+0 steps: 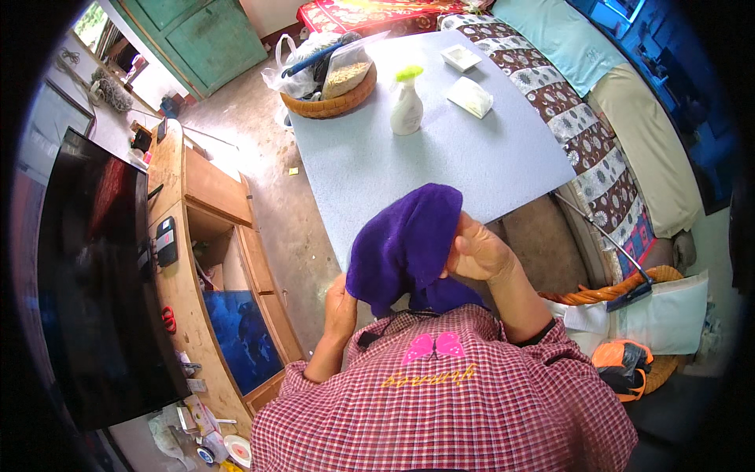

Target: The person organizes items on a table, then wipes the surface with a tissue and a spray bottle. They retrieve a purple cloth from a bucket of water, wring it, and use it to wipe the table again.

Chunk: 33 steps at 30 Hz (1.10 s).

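Note:
A purple cloth (407, 248) is held up in front of my checked garment, over the near edge of the light blue table (354, 159). My left hand (340, 304) grips its lower left edge. At its right side is my right hand (479, 251), with the thumb up and the other fingers partly hidden behind the fabric. Beyond the cloth, a white spray bottle with a green head (407, 106) stands upright on the table. A white square dish (460, 58) and a white folded packet (470, 97) lie to the right of the bottle.
A woven basket (336, 106) with bags and a blue-handled tool sits at the table's far left corner. Left are a wooden cabinet (218, 183) and a large black television (100, 277). A patterned sofa (566, 118) runs along the right, near a wicker chair (666, 274) holding an orange-black bag (622, 366).

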Motion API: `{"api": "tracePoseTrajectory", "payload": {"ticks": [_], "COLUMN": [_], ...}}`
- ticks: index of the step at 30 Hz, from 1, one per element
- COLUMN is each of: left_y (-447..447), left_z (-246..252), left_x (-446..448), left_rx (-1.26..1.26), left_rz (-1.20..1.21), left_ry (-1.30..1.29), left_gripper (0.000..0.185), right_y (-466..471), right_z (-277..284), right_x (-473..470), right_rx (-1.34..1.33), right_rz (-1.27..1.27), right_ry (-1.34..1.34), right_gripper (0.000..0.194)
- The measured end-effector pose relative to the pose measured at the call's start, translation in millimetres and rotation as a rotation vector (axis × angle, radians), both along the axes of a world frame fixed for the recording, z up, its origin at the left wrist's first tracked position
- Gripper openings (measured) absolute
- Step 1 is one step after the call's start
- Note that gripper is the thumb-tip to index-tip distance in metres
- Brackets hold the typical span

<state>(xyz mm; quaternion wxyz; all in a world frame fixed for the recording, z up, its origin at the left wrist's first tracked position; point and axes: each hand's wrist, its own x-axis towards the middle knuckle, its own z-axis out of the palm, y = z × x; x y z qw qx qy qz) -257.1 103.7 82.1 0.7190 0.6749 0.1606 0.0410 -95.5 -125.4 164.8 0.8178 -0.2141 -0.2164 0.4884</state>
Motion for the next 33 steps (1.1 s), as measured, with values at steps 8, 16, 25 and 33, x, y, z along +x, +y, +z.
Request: {"api": "tracePoseTrajectory", "payload": {"ticks": [8, 16, 25, 33], "left_y": [-3, 46, 38, 12], "left_z": [34, 83, 170, 156], "left_x": [39, 71, 47, 107], "left_rx": [-0.722, -1.012, 0.018, -0.068], "left_rz": [0.034, 0.069, 0.252, 0.240], "left_ry": [-0.309, -0.333, -0.299, -0.489], "left_gripper": [0.063, 0.061, 0.020, 0.019], "right_y": [-9, -22, -72, -75], "right_z": [39, 66, 112, 111], "right_x": [2, 38, 54, 121], "right_rx": [-0.586, -1.104, -1.270, -1.153], "right_rz": [-0.280, -0.703, -1.186, -1.397], "right_ry": [-0.738, -0.871, -1.022, -1.095], "right_gripper": [0.061, 0.030, 0.027, 0.011]}}
